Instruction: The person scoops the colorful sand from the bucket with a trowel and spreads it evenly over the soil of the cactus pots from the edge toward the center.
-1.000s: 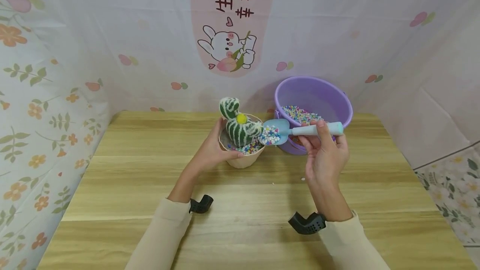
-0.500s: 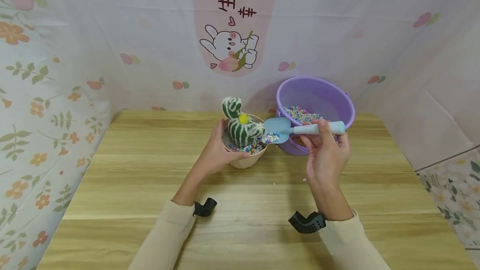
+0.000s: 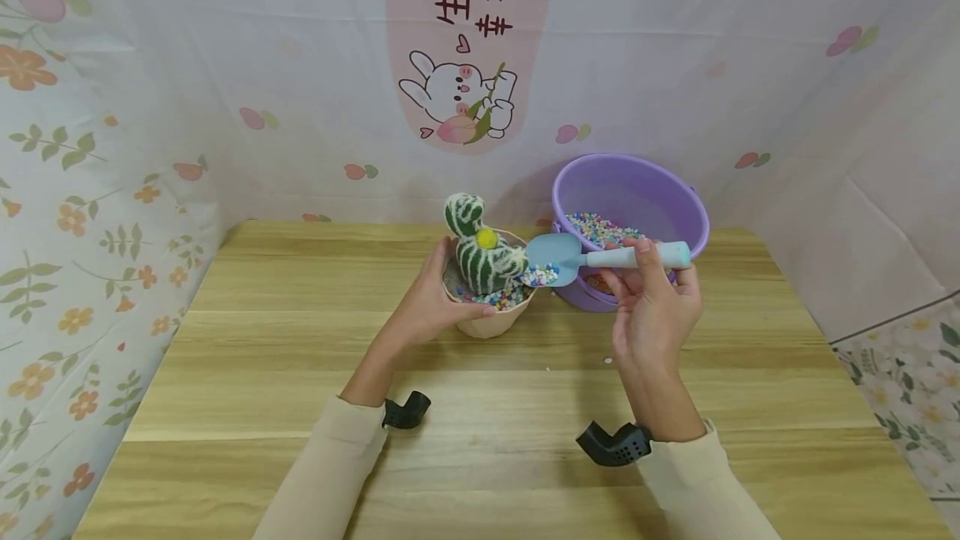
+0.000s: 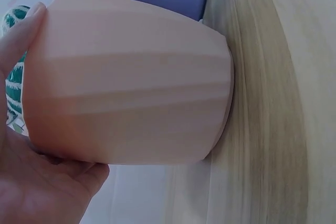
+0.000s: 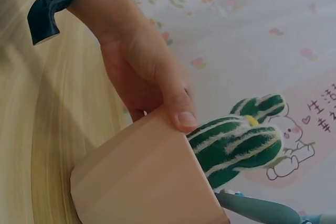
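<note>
A plush green cactus [image 3: 483,265] with white stripes and a yellow pompom stands in a pale peach flower pot [image 3: 491,325]. Colourful pebbles [image 3: 506,297] lie around its base. My left hand [image 3: 427,298] grips the pot's left side, thumb over the front rim; the left wrist view shows the pot [image 4: 131,77] upright on the table. In my right hand [image 3: 652,307] is the handle of a light blue garden trowel [image 3: 562,252], pinched between thumb and fingers. The trowel's blade, carrying white, blue and pink pebbles, tips at the pot's right rim.
Behind the trowel stands a purple bucket [image 3: 630,182] with more coloured pebbles inside. A few stray pebbles [image 3: 608,360] dot the wooden table [image 3: 480,457]. A printed cloth [image 3: 300,107] hangs along the table's back edge.
Pebbles on the trowel have thinned and slid toward its tip since a second ago. The hands hold nearly the same places; the view has shifted slightly.
</note>
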`<state>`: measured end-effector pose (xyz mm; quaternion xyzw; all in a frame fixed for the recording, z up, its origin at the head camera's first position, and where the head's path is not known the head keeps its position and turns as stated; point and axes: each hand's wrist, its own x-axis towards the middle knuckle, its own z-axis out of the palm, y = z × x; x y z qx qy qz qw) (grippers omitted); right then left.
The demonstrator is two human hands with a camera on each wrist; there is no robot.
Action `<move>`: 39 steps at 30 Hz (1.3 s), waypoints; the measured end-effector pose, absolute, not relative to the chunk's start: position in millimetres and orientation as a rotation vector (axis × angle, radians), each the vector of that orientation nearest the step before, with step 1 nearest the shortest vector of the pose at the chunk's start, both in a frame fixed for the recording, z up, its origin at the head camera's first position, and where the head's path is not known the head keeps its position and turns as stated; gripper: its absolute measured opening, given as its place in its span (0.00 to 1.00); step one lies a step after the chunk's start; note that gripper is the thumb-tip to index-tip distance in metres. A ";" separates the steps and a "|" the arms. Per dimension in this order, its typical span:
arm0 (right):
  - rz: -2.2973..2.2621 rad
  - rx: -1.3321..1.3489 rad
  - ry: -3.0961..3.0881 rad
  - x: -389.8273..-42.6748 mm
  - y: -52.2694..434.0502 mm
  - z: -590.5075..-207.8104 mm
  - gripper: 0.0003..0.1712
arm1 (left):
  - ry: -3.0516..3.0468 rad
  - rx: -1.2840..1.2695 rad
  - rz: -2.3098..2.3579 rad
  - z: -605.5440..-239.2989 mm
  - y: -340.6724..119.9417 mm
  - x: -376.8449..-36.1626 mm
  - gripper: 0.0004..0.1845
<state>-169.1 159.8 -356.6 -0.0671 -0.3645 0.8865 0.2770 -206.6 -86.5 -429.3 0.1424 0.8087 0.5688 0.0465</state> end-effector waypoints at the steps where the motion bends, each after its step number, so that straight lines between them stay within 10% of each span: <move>1: 2.376 -0.176 -0.983 -169.2 159.4 -356.6 0.19 | 2.456 0.449 1.745 -429.2 -87.0 -207.2 0.64; 39: 2.315 -0.093 -0.932 -170.1 153.1 -354.3 0.24 | 2.386 0.361 1.806 -429.2 -85.9 -203.4 0.68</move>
